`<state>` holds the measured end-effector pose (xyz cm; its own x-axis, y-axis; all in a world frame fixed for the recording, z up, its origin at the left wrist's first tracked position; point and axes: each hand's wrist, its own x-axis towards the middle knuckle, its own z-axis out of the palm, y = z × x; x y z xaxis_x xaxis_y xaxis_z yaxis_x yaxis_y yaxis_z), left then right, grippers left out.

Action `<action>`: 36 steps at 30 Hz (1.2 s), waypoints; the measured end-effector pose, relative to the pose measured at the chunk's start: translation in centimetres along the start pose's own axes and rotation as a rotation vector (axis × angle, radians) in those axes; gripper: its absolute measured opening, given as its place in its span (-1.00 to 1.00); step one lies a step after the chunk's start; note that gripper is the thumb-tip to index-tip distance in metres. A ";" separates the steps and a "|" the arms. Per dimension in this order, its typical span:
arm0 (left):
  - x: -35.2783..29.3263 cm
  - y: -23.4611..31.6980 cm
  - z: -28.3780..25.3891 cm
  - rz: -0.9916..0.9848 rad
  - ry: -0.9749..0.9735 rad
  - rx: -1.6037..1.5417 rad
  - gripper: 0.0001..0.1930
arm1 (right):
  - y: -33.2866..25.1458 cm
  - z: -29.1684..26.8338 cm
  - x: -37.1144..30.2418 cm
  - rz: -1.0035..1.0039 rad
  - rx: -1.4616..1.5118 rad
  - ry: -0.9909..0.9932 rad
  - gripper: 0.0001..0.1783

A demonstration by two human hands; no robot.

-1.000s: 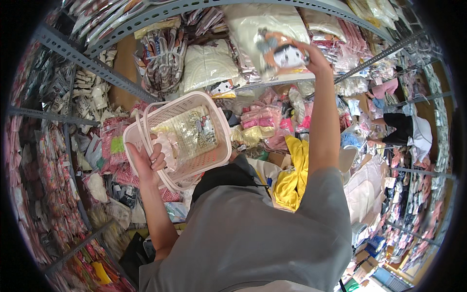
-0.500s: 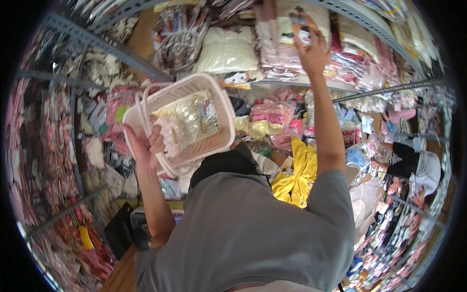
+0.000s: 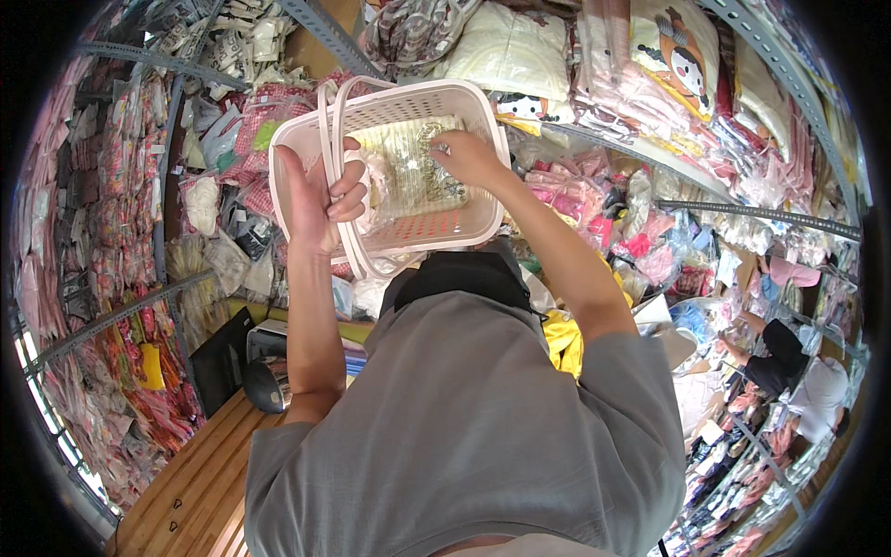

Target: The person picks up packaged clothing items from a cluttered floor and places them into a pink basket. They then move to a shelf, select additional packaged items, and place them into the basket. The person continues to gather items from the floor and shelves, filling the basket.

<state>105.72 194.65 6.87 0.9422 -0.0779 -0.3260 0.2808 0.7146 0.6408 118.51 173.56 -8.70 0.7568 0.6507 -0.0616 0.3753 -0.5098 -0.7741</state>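
My left hand (image 3: 320, 200) is closed round the handles of a pale pink plastic basket (image 3: 478, 223), its thumb sticking up. Inside the basket lie cream-coloured garments in clear plastic bags (image 3: 408, 186), with a pale pink bundle (image 3: 373, 190) beside them. My right hand (image 3: 469, 158) reaches over the basket's right rim. Its fingers are bent and drawn together at the upper part of the bagged garments; what they pinch, if anything, is hidden.
Ahead, a metal shelf (image 3: 640, 153) holds bagged clothes and a cream package with a cartoon print (image 3: 682, 65). Racks of packed garments (image 3: 88, 223) stand at left. A wooden table (image 3: 200, 473) is at lower left. Another person (image 3: 803, 371) works at far right.
My right hand has come down from the printed package on the shelf into the basket. The basket sits higher and further right in view, still in my left hand.
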 end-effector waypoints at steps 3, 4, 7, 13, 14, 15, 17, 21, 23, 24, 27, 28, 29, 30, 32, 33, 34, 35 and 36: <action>-0.6 0.3 0.5 -0.016 -0.025 -0.022 0.00 | 5.2 5.3 5.3 0.183 -0.343 -0.165 -0.70; -1.0 0.3 0.7 -0.014 -0.040 -0.028 0.00 | 5.1 5.7 5.8 0.233 -0.382 -0.181 -0.68; -1.8 -0.2 1.6 -0.020 -0.053 -0.023 0.00 | 6.6 7.9 5.8 0.247 -0.529 -0.073 -0.54; -2.7 -0.5 2.3 -0.058 -0.067 0.102 -0.02 | 5.1 8.5 5.1 0.374 -0.566 -0.076 -0.22; -2.5 -0.3 2.4 -0.060 -0.034 0.124 -0.01 | 4.2 7.2 5.9 0.426 -0.592 -0.213 -0.15; -2.4 -0.1 2.4 -0.063 -0.002 0.147 0.01 | 3.6 6.4 6.5 0.479 -0.615 -0.350 -0.09; -1.9 0.0 2.3 -0.064 0.019 0.146 0.02 | 3.6 6.0 7.2 0.381 -0.642 -0.430 -0.17; -2.2 -0.3 1.3 -0.032 -0.013 0.074 -0.07 | 0.8 5.2 5.8 0.240 -0.501 -0.339 -0.41; -1.7 -0.3 1.7 -0.048 -0.038 0.080 -0.08 | 3.0 7.6 6.3 0.396 -0.316 -0.259 -0.56; -1.7 -0.3 1.7 -0.042 -0.011 0.081 -0.10 | 2.2 7.8 5.9 0.422 -0.307 -0.237 -0.66; -1.6 -0.2 0.1 -0.006 0.113 0.143 -0.14 | -3.1 5.3 5.1 0.234 -0.333 -0.324 -0.65; -2.0 -0.2 -0.5 0.017 0.169 0.156 -0.17 | -6.9 3.0 3.8 0.172 -0.345 -0.306 -0.65; -2.2 0.0 -0.9 0.029 0.167 0.128 -0.17 | -10.3 0.5 2.4 0.113 -0.358 -0.283 -0.66; -2.3 0.0 -1.2 0.030 0.156 0.101 -0.17 | -11.4 -0.6 1.2 0.098 -0.342 -0.205 -0.64; -2.3 0.1 -1.8 0.039 0.143 0.052 -0.18 | -13.0 -1.9 -0.9 0.058 -0.302 -0.062 -0.61; -2.6 0.2 -2.2 0.050 0.153 0.039 -0.18 | -14.5 -3.8 -2.2 0.078 -0.285 -0.029 -0.59; -2.8 0.2 -2.6 0.060 0.164 0.022 -0.18 | -16.0 -6.6 -3.7 0.098 -0.270 0.001 -0.57; -2.8 0.4 -3.0 0.071 0.164 0.009 -0.19 | -16.3 -8.7 -4.9 0.121 -0.259 0.040 -0.56; -2.7 0.5 -3.4 0.071 0.084 -0.037 -0.26 | -15.4 -10.0 -5.7 0.115 -0.190 0.080 -0.54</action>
<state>102.70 197.58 5.69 0.9404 0.0310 -0.3387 0.2055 0.7417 0.6385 113.75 172.10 9.88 0.8376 0.5394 -0.0860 0.3728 -0.6797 -0.6317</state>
